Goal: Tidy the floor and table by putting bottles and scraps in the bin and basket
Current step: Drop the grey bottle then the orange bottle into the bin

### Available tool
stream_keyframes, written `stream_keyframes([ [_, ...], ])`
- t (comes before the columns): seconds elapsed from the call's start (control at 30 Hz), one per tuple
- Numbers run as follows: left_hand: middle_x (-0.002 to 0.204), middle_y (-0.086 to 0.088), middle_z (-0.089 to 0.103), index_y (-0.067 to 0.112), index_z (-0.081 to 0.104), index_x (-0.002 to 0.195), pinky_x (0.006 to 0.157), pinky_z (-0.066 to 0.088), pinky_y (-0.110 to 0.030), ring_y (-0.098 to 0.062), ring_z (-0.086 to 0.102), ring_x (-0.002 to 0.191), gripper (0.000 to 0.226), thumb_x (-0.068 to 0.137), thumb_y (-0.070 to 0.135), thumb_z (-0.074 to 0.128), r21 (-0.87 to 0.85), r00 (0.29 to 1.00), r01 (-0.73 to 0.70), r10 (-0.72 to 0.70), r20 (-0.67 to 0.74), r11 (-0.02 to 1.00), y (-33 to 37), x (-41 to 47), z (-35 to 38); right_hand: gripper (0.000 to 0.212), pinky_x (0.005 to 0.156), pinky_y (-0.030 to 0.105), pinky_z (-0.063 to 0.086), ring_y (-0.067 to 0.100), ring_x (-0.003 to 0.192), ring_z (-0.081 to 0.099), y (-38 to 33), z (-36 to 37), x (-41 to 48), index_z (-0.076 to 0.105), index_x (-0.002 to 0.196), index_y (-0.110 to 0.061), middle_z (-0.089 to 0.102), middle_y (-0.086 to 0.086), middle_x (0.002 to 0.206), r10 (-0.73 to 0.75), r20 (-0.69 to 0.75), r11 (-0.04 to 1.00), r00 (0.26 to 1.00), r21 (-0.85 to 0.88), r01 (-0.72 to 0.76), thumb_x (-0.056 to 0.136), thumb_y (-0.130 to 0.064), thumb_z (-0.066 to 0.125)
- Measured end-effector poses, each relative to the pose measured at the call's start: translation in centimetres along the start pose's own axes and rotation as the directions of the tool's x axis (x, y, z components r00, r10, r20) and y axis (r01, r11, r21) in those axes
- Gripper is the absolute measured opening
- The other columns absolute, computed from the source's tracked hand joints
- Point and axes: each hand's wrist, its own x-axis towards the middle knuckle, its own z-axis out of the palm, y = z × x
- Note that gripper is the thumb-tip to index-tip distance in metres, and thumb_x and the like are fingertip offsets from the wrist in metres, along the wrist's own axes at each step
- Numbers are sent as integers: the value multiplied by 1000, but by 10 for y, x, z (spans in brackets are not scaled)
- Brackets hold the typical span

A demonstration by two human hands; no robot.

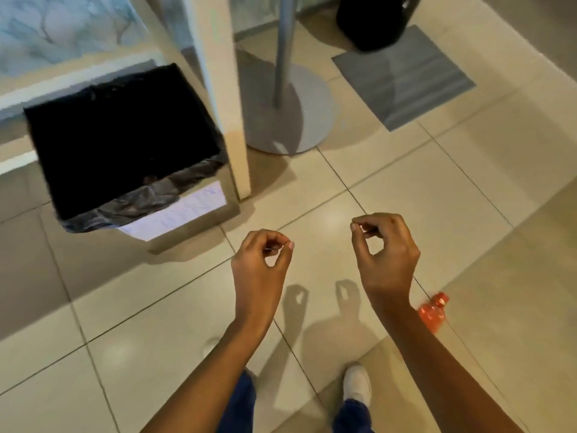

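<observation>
A square metal bin [199, 218] lined with a black bag [125, 135] stands on the tiled floor at the left, under a table edge. A small red plastic bottle [433, 311] lies on the floor at the right, partly hidden behind my right forearm. My left hand [260, 265] and my right hand [385, 253] hover over the floor in front of the bin. On each hand the thumb and forefinger tips meet in a ring and the other fingers are curled. Nothing shows between the fingers.
A white table leg [226, 89] stands just right of the bin. Behind it is a grey pole on a round base [290, 114]. A grey mat [402, 76] and a dark container [374, 23] lie at the far right. My white shoe [357, 385] is below.
</observation>
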Motion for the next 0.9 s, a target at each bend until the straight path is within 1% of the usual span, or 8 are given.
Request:
stream_keyframes([
  [0.07,87,6,66,18,67,84,75,48,-9,-4,63,81,6,83,14,71,15,999,5,-6,49,1000,6,-25,41,9,71,15,45,14,76,58,32,-34,-15,69,91,-9,60,1,88,44,-17,999,999,3,-44,85,-1,68],
  [0.17,88,8,65,20,66,84,74,48,-8,-3,63,82,7,84,14,70,22,994,15,-17,107,1000,15,-62,105,9,71,3,35,9,72,57,79,-85,-33,69,87,-9,62,0,85,68,-56,992,996,-102,-73,82,-1,68],
  [0.23,89,9,65,20,66,85,74,49,-9,-4,63,82,7,84,14,69,40,990,13,-19,138,999,22,-89,151,11,72,0,33,10,71,58,116,-119,-47,69,86,-10,63,1,86,162,-54,977,985,-134,-168,80,-1,69],
  [0.37,89,6,64,18,64,86,74,52,-13,-7,63,83,12,84,6,67,78,979,43,-58,196,996,25,-133,237,13,79,2,33,15,81,58,195,-163,-80,68,91,-12,61,2,94,343,100,925,934,-212,-316,83,-2,68],
  [0.47,90,1,63,16,62,86,75,53,-17,-10,63,82,13,84,4,66,134,959,42,-77,272,990,13,-155,292,14,79,8,41,13,88,55,254,-177,-111,65,97,-9,57,5,100,368,227,898,902,-339,-281,85,-2,66],
  [0.57,91,-1,64,15,62,85,72,49,-11,-14,63,82,13,85,2,64,195,931,26,-95,352,981,-10,-169,339,14,80,27,52,20,96,56,316,-181,-137,62,104,-6,56,10,108,449,224,845,865,-422,-329,90,-9,62],
  [0.7,96,-5,65,13,64,88,67,44,-3,-13,62,81,7,89,7,61,268,898,4,-121,422,963,-56,-174,384,33,88,32,51,28,107,55,394,-166,-168,53,123,-4,53,15,121,636,207,712,743,-528,-463,92,-12,59],
  [0.9,100,-4,66,11,66,93,67,42,1,-10,61,84,9,92,12,58,340,886,-29,-134,445,940,-142,-165,427,68,95,44,46,39,118,46,499,-113,-200,29,141,-4,41,21,131,919,120,373,375,-569,-733,89,-29,64],
])
